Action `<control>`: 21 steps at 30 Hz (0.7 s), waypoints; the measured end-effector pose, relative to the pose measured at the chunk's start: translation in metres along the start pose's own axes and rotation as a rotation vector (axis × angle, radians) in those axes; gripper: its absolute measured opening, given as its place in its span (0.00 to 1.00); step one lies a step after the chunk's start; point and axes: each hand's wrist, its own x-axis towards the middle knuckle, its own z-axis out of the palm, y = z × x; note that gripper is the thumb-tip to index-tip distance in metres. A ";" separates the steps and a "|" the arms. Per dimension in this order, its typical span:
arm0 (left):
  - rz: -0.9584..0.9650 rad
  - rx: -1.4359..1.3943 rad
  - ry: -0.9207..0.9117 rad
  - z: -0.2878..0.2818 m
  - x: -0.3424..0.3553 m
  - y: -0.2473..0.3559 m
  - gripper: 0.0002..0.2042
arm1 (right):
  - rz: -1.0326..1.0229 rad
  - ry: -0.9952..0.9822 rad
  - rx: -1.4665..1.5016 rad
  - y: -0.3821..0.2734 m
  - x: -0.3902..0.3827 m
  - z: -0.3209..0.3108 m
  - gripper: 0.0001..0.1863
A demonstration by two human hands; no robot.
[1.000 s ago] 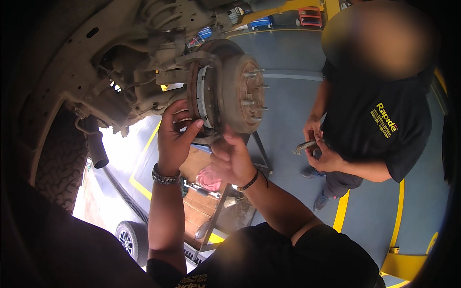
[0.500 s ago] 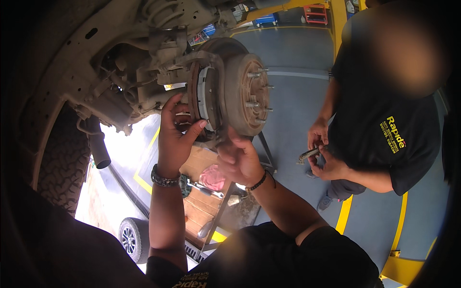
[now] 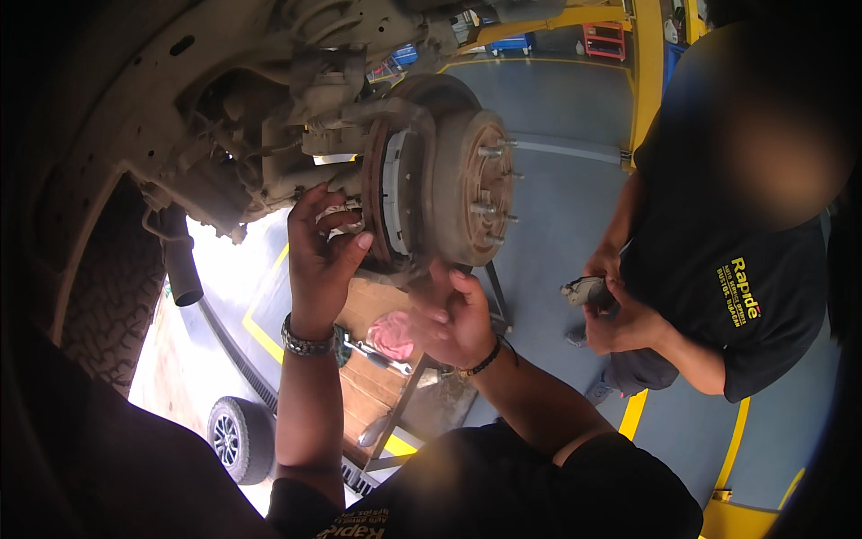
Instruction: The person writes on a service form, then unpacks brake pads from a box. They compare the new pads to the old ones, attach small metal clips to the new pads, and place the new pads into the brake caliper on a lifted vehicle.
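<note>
A rusty brake disc and hub [image 3: 462, 193] with bare wheel studs faces right. At its left a brake pad [image 3: 395, 193] with a silvery backing plate sits upright in the brown caliper bracket. My left hand [image 3: 321, 256] is beside the pad's left, lower side, its fingers spread and thumb apart, with nothing seen in it. Below the disc my right hand [image 3: 458, 314] is raised, palm toward me. Motion smears its fingers, and whether it holds anything small does not show.
At the right a co-worker holds a small grey metal part [image 3: 585, 290] in both hands. Below my hands a wooden bench [image 3: 364, 391] carries a pink cloth [image 3: 391, 336] and a wrench [image 3: 382, 359]. A wheel [image 3: 241, 440] is on the floor; an exhaust pipe [image 3: 185, 278] hangs left.
My left thumb has come away from the pad's lower end, and the left hand is slightly lower. My right hand's fingers have shifted. The co-worker has turned the metal part.
</note>
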 end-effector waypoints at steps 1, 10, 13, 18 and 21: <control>-0.003 -0.022 0.003 -0.001 -0.001 0.001 0.42 | -0.005 0.000 0.005 0.000 0.001 -0.004 0.16; 0.200 0.466 -0.149 0.024 -0.001 0.021 0.35 | 0.085 -0.126 0.197 -0.007 0.000 -0.013 0.21; 0.190 0.508 -0.171 0.027 0.003 0.024 0.36 | 0.111 -0.171 0.208 -0.006 0.000 -0.018 0.21; 0.232 0.524 -0.197 0.025 0.005 0.017 0.36 | 0.033 -0.116 0.155 0.000 0.001 -0.016 0.20; 0.233 0.503 -0.187 0.027 0.002 0.021 0.35 | 0.041 -0.109 0.215 0.003 0.002 -0.018 0.20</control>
